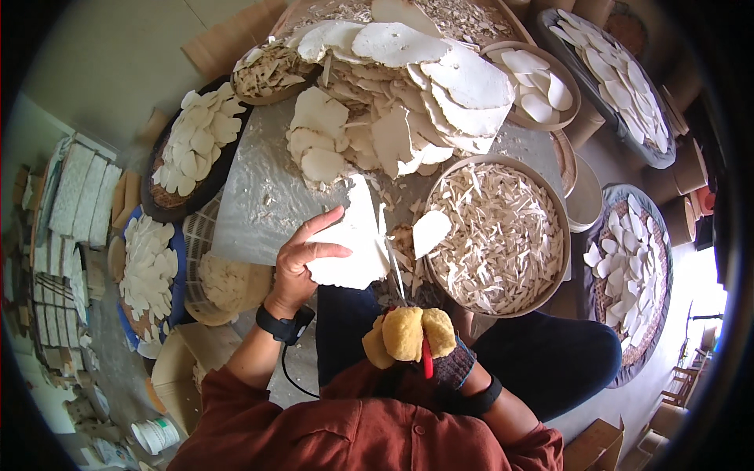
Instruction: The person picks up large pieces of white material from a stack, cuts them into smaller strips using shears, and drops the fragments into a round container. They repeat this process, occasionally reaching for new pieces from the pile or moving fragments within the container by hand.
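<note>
My left hand [302, 255] grips a large, flat, white dried slice [355, 239] by its left side, with the thumb and a finger lying on top. A dark glove covers my right hand [455, 367], which is closed around scissors [427, 359] with red handles. Thick yellow foam padding [403, 334] wraps the handles and hides most of the fingers. The scissors' metal blades point away from me, along the slice's right edge, where a narrow strip [382, 218] stands out. Beside the blades, a smaller oval white piece [431, 232] rests at the rim of a round tub.
The round tub [562, 259] at right holds many white strips. A tall stack of white slices [440, 86] covers the far side of the metal table [243, 224]. Trays of slices stand around, including a blue-rimmed one [180, 271] and a dark-rimmed one [157, 200] at left.
</note>
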